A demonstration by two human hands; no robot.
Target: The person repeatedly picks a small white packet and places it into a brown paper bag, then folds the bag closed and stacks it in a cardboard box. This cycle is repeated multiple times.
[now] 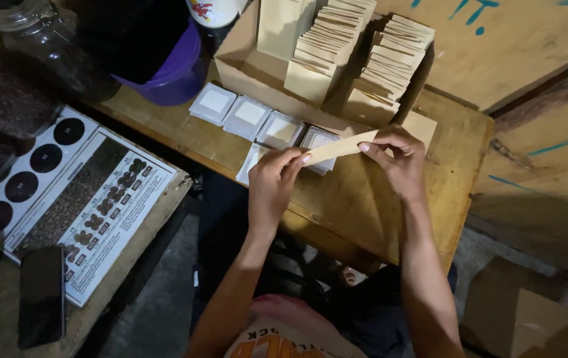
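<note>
Your left hand (274, 179) and right hand (393, 156) pinch opposite ends of tan paper sleeve (338, 148), held above wooden table (363, 199). White filter packets (251, 116) lie in row beneath; open cardboard box (247, 63) of tan sleeves behind. Purple bucket (178, 69), phone (40, 295) well left.

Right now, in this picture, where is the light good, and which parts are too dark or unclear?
Head view: light falls best on the wooden table, both hands and the tan envelope between them; left hand and right hand look sharp; the upper left corner around the glass jar is deep in shadow; the black phone sits in dim light.
</note>
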